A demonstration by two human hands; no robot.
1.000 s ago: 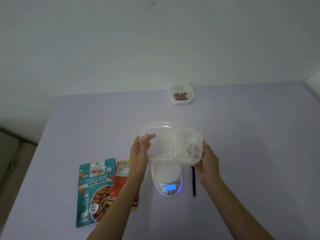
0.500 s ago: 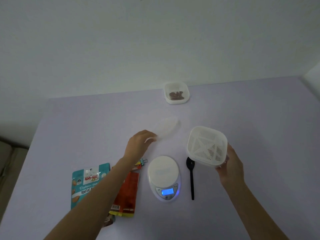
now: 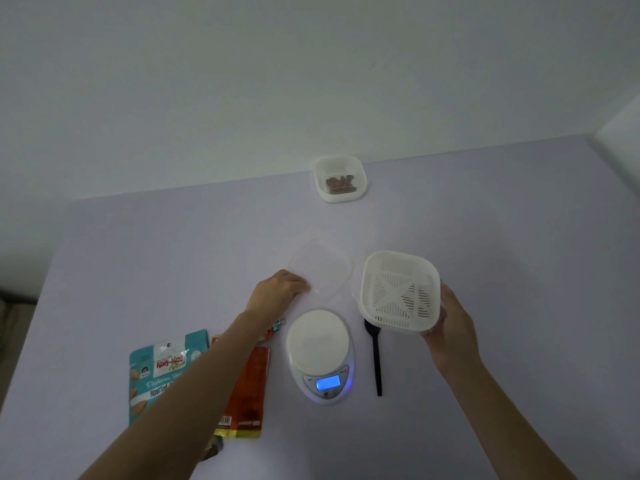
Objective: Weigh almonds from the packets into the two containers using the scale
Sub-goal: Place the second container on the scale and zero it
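Over on the left of the pale table [image 3: 138,258] lies the teal almond packet [image 3: 156,372], flat, its label reading "Koh-Kae" and below it "Roasted", the rest cut off by the forearm crossing over it. Just beside it sits the red-orange packet [image 3: 251,386], a barcode near its bottom edge, its print too small to read, a binder clip [image 3: 277,325] at its top. The left hand [image 3: 280,289] reaches forward, palm down, fingertips pressing the near corner of a clear lid [image 3: 322,268] that lies flat on the table. Nearer the person, the white scale [image 3: 320,351] has its blue display lit, digits unreadable, and nothing on its platform. Far back, by the wall, a white container [image 3: 341,180] holds a small heap of brown almonds [image 3: 339,183]. Right of the scale lies a black spoon [image 3: 375,358]. The right hand [image 3: 450,330] grips the slotted white container [image 3: 398,292] by its lower right side, held above the table and tilted toward the camera; nothing is inside it.
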